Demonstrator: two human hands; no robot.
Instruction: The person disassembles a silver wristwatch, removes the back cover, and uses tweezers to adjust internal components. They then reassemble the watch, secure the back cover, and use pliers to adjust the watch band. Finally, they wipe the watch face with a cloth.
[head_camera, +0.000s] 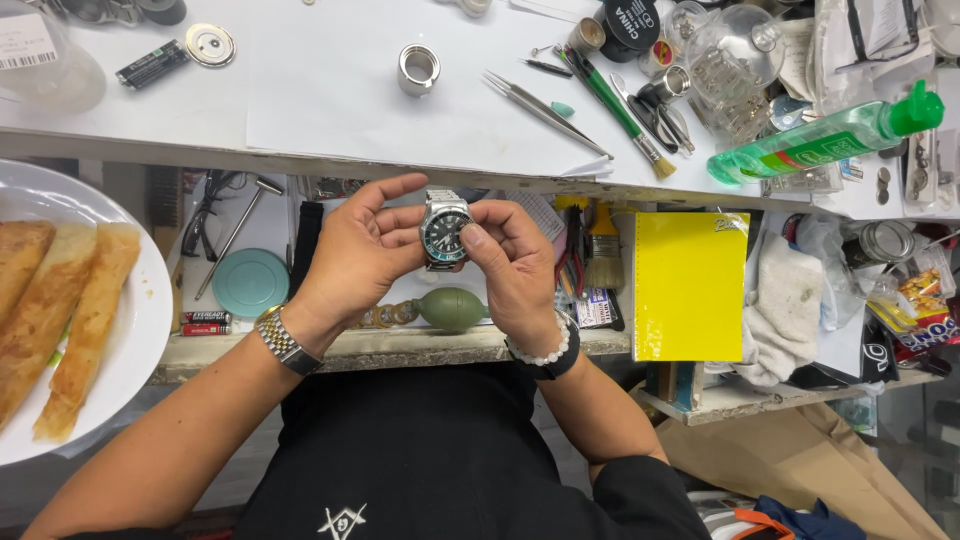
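Both hands are gripping a steel wristwatch just below the bench's near edge: the left hand is cradling the case, while the right hand is pinching its crown side. Crown adjustment appears underway; the next move likely calls for fine fingertip turning.

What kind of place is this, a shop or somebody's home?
Most likely a watch repair bench: both hands hold a wristwatch, tweezers and a small brush lie on the worktop, and a green dust blower sits below.
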